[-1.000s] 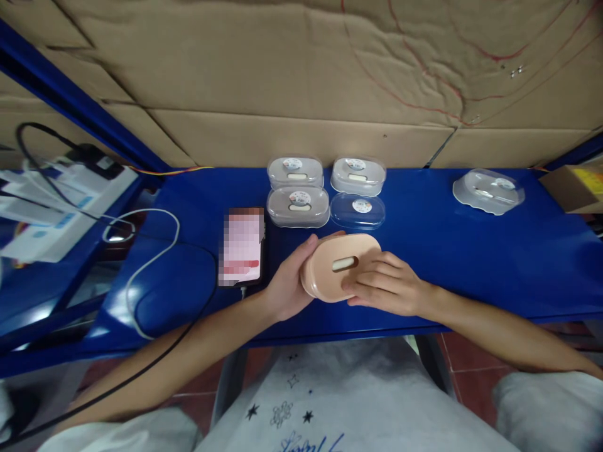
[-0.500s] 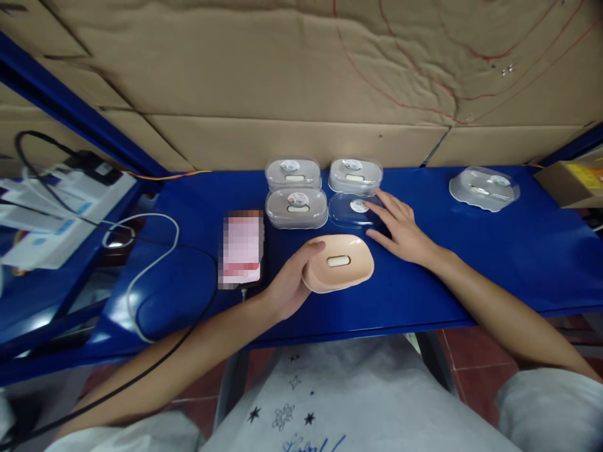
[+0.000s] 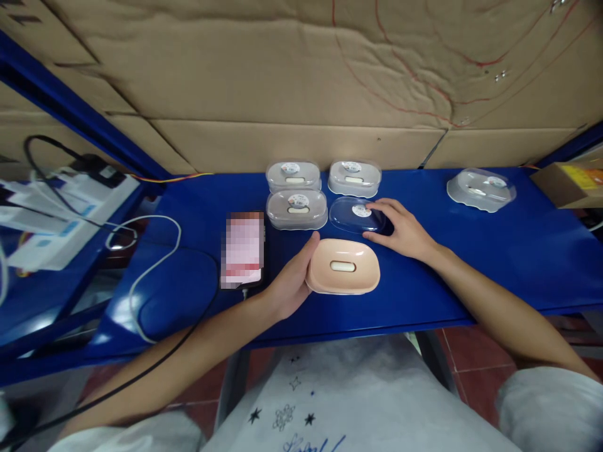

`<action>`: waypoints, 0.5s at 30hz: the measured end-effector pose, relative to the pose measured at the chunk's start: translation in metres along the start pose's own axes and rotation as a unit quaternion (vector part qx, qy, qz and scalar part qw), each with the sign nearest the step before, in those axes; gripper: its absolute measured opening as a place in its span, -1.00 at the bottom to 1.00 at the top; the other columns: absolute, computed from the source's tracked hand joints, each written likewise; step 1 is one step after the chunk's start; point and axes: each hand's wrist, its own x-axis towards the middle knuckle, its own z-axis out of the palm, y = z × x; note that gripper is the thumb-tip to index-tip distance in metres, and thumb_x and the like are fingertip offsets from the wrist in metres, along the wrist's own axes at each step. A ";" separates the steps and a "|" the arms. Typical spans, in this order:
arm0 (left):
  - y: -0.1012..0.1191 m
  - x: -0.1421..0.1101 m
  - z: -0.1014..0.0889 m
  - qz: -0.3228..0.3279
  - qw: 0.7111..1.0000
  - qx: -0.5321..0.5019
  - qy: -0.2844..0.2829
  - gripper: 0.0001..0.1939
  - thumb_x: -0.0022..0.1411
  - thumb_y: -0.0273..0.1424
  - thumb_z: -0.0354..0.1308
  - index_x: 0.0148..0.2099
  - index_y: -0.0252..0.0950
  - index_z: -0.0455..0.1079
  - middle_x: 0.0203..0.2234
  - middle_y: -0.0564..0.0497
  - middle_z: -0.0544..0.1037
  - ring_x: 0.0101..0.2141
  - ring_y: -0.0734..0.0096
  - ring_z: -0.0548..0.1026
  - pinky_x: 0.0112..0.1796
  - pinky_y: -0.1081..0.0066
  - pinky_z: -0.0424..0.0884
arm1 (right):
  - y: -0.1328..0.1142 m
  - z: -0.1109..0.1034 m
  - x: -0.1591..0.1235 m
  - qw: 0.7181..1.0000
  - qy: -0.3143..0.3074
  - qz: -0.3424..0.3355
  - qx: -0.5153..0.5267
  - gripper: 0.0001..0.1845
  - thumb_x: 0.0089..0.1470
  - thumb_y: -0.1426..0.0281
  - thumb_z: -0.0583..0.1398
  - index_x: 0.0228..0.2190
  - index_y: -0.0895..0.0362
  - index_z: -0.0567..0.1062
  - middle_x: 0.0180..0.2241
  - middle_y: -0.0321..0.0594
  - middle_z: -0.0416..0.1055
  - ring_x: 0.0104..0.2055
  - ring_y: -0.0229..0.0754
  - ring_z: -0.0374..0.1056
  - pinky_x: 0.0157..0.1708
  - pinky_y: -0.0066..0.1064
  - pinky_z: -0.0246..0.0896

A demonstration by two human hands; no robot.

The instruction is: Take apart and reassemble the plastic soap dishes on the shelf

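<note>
My left hand [image 3: 293,279] is closed on the left end of a peach oval soap dish [image 3: 358,282], its thumb at the rim. A white insert [image 3: 343,267] fills the slot in the dish's floor. Just behind, a clear plastic lid [image 3: 346,215] with a round white label lies on the blue table. My right hand [image 3: 400,229] has its thumb and fingers curled around the lid's right end. Grey dishes under clear lids stand behind: one at front left [image 3: 296,216], one at back left [image 3: 282,179], one at back right [image 3: 354,183].
A charging phone [image 3: 242,251] with a blurred screen lies left of my left hand. Another lidded dish [image 3: 480,188] stands at the far right, near a cardboard box [image 3: 572,185]. White and black cables [image 3: 176,229] and a power strip [image 3: 75,220] are on the left. Cardboard [image 3: 235,81] lines the back.
My right hand's fingers have closed in around the lid, which has shifted slightly toward me. The peach dish has moved a little right and turned level in my left hand.
</note>
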 end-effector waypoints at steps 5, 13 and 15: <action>-0.002 0.002 -0.003 -0.005 1.000 -0.011 0.010 -0.33 0.39 0.20 0.14 0.10 -0.30 0.62 -0.03 -0.11 0.74 0.10 0.02 0.62 0.11 0.19 0.51 | -0.019 -0.012 -0.003 0.963 -0.006 0.129 0.238 -0.47 0.21 -0.07 0.32 0.09 -0.07 0.56 0.06 -0.17 0.61 0.11 0.07 0.54 0.21 0.09 0.42; -0.001 0.010 -0.008 0.044 0.998 -0.049 0.024 -0.39 0.41 0.15 0.16 0.14 -0.24 0.61 0.04 -0.09 0.72 0.17 0.04 0.58 0.14 0.23 0.48 | -0.064 -0.014 -0.028 0.980 -0.001 -0.027 0.198 -0.45 0.24 0.09 0.37 0.20 -0.08 0.47 0.20 -0.13 0.52 0.25 0.05 0.46 0.27 0.00 0.38; 0.001 0.010 -0.007 0.054 0.997 -0.051 0.002 -0.37 0.40 0.16 0.15 0.14 -0.25 0.61 0.06 -0.10 0.71 0.20 0.00 0.55 0.17 0.19 0.47 | -0.070 -0.011 -0.031 0.987 0.014 -0.075 0.140 -0.37 0.20 0.10 0.41 0.23 -0.06 0.44 0.26 -0.07 0.45 0.32 0.09 0.39 0.32 0.03 0.33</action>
